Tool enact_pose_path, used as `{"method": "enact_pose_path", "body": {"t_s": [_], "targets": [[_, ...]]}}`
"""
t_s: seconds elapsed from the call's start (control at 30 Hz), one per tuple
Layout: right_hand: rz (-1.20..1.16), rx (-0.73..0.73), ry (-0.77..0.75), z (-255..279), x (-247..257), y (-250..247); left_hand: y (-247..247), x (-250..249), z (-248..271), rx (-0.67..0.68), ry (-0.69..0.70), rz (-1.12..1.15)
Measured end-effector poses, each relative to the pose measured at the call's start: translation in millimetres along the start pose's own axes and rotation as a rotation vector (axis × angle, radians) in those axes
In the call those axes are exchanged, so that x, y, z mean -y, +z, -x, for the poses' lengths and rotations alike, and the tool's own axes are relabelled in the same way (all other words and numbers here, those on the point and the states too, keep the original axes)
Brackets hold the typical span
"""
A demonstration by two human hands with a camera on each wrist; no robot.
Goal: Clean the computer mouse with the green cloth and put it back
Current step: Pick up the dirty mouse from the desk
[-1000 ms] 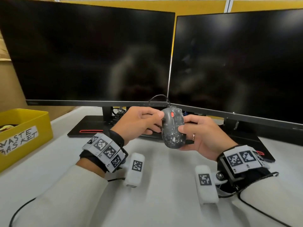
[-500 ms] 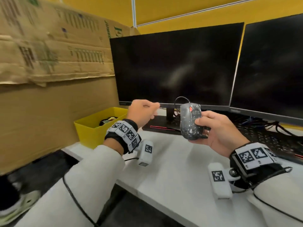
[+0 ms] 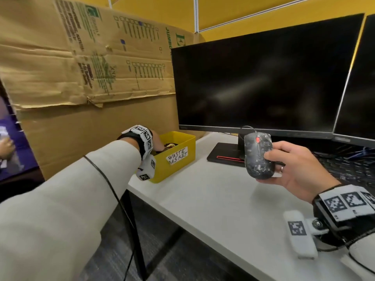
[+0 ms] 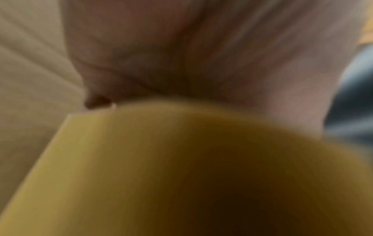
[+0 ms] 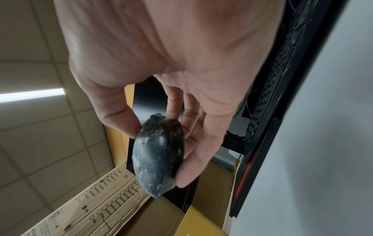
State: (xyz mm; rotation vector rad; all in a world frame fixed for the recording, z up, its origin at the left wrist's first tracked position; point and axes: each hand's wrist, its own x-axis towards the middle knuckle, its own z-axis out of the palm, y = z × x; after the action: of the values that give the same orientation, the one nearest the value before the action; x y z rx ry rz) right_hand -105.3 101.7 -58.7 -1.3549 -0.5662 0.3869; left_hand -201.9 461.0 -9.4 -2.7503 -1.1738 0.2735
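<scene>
From the head camera, the view had swung further left than half a second earlier, and the left hand [image 3: 157,143], then raised beside the mouse, had reached into the yellow bin [image 3: 178,159] labelled "WASTE BASKET" at the desk's left edge. Its fingers were hidden inside the bin, so whether they gripped anything could not be told. The right hand [image 3: 294,171] still held the one computer mouse [image 3: 258,156] above the white desk [image 3: 213,209], thumb on its top and fingers beneath; the mouse was black, mottled with pale smears, with a red wheel. Two dark monitors [image 3: 263,78] stood behind, with one keyboard [image 3: 345,169] under the right one and cardboard sheets [image 3: 71,67] along the left wall.

The left wrist camera was blurred: only the palm [image 4: 201,55] above the bin's yellow wall [image 4: 181,175] showed.

The right wrist camera showed thumb and fingers [image 5: 201,151] pinching the mouse [image 5: 157,156] from both sides.
</scene>
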Motion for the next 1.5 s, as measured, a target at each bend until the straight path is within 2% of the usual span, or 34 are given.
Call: {"method": "enact_pose_path", "body": {"t_s": [0.1, 0.2, 0.4, 0.53, 0.7, 0.8, 0.97, 1.1, 1.2, 1.3, 1.5], "targets": [[0.015, 0.01, 0.007, 0.9, -1.8, 1.0, 8.1, 7.0, -6.2, -0.082, -0.035, -0.021], [0.028, 0.015, 0.009, 1.7, -3.8, 0.3, 11.4, 16.5, -5.8, -0.115, 0.024, 0.008], [0.031, 0.03, 0.0, 2.4, -3.7, -1.5, -10.3, 8.2, -7.3, -0.047, 0.007, -0.06], [0.034, 0.023, -0.003, 2.7, -4.3, -3.1, -26.1, 11.0, 2.3, -0.143, 0.015, 0.063], [0.026, 0.006, -0.02, 4.3, -2.6, -5.7, -26.2, 17.3, 2.8, -0.339, -0.119, 0.338], [0.027, 0.005, -0.022, 4.5, -1.6, -5.9, -25.2, 24.2, 2.3, -0.4, -0.132, 0.44], [0.002, -0.031, -0.033, 3.0, 1.0, -11.2, -26.7, 31.9, -0.7, -0.499, -0.012, 0.629], [-0.037, -0.068, -0.049, 4.8, 6.9, -20.4, -33.7, 22.6, 15.4, -0.631, 0.07, 0.818], [-0.081, -0.093, -0.07, 5.3, 13.3, -28.0, -43.4, 7.2, 32.2, -0.676, 0.153, 0.951], [-0.163, -0.118, -0.093, 5.3, 21.0, -39.7, -53.8, -18.2, 48.5, -0.66, 0.257, 1.089], [-0.234, -0.146, -0.17, 18.8, 50.0, -63.3, -48.0, -105.5, 85.0, -0.544, 0.613, 1.196]]}}
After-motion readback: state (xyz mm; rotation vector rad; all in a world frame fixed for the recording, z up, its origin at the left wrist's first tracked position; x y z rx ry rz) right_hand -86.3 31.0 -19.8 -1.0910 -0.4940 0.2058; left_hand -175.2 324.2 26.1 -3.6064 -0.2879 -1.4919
